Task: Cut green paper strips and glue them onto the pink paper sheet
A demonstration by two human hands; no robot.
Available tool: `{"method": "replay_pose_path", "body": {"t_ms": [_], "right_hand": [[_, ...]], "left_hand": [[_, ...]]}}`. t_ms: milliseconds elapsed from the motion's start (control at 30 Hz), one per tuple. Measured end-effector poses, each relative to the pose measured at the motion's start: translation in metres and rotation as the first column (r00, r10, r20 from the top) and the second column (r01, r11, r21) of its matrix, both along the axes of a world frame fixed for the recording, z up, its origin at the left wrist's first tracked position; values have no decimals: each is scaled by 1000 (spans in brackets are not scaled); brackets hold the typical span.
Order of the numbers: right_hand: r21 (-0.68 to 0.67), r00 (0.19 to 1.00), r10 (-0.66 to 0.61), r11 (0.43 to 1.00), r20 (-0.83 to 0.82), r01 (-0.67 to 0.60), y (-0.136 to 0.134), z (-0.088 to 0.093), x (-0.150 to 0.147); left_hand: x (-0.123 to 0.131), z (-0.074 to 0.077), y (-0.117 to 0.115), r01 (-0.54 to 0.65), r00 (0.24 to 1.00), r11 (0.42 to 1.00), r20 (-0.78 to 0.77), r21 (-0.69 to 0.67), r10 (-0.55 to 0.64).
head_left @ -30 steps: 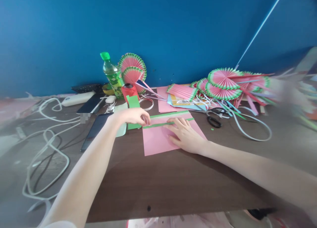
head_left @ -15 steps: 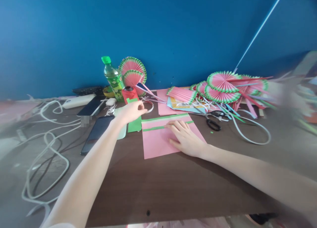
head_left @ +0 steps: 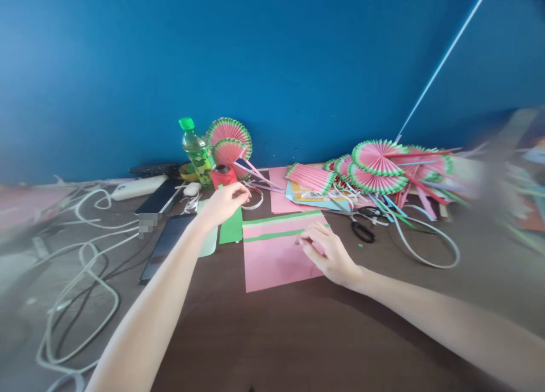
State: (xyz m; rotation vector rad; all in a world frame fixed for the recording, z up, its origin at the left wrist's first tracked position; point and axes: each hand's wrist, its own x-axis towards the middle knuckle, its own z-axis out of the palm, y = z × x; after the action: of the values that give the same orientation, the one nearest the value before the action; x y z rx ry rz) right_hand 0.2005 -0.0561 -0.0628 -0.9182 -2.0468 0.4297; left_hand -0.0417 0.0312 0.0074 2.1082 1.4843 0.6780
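A pink paper sheet (head_left: 272, 267) lies on the brown table, crossed by green strips and a pale band near its far edge. Over its right side is my right hand (head_left: 330, 253), fingers curled and drawn together near the lower green strip; what they pinch, if anything, is hidden. My left hand (head_left: 223, 205) is in a closed pinch above a green paper piece (head_left: 231, 227). Close beside its fingertips sits a tape roll (head_left: 255, 200). Whatever is between those fingers is too small to make out.
Behind stand a red can (head_left: 224, 175), a green-capped bottle (head_left: 196, 153) and pleated pink-green paper fans (head_left: 230, 136). More fans (head_left: 378, 165) are piled at right, with black-handled scissors (head_left: 363, 231) nearby. Phones (head_left: 168, 247) and white cables (head_left: 91, 272) lie at left.
My right hand has gone from flat on the pink sheet to curled fingers, shifting slightly right. My left hand stays near the tape roll. The whole view has shifted slightly.
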Motion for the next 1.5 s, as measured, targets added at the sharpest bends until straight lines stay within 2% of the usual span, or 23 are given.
{"method": "replay_pose_path", "body": {"t_ms": [233, 333, 400, 500, 600, 700, 800, 867, 933, 1067, 1133, 1267, 1333, 1500], "right_hand": [[-85, 997, 60, 994, -43, -63, 1, 3, 1], [-90, 994, 100, 991, -38, -103, 1, 2, -1], [-82, 993, 111, 990, -35, -114, 2, 2, -2], [-71, 995, 97, 993, -25, -98, 5, 2, -1], [-80, 998, 65, 995, -3, -65, 9, 3, 0], [-87, 999, 36, 996, 8, -35, 12, 4, 1], [-101, 1000, 17, 995, 10, -15, 13, 6, 1], [-115, 1000, 15, 993, 8, -14, 13, 7, 2], [-140, 1000, 16, 990, 0, -15, 14, 10, 3], [-253, 999, -29, 967, -38, 18, 21, 21, 9], [-284, 995, -70, 958, -73, 47, 29, 31, 12], [-329, 967, -156, 941, -200, 84, 52, 56, 11], [-343, 948, -158, 938, -278, 55, 64, 66, 6], [-360, 913, -133, 933, -386, -16, 85, 72, -5]], "left_hand": [[9, 22, -14, 39, 994, 999, 106, -23, -37], [12, 32, -20, 69, 995, 998, 74, -10, -68], [11, 32, -20, 58, 998, 998, 14, -2, -58], [6, 17, -12, 10, 994, 999, -113, 48, -5], [1, -10, 0, -19, 970, 989, -237, 144, 53], [2, -34, 6, 26, 927, 985, -374, 171, 41], [8, -45, 5, 63, 847, 972, -528, 227, 69], [12, -46, 4, 43, 827, 962, -550, 269, 117], [13, -44, 4, -15, 864, 961, -481, 278, 153], [8, -35, 6, -144, 978, 973, -126, 179, 168], [7, -29, 6, -136, 991, 980, 14, 146, 135], [14, -19, 2, -91, 980, 988, 189, 123, 66], [17, -19, 1, -75, 974, 987, 222, 140, 42], [11, -31, 6, -144, 986, 979, 100, 145, 131]]}}
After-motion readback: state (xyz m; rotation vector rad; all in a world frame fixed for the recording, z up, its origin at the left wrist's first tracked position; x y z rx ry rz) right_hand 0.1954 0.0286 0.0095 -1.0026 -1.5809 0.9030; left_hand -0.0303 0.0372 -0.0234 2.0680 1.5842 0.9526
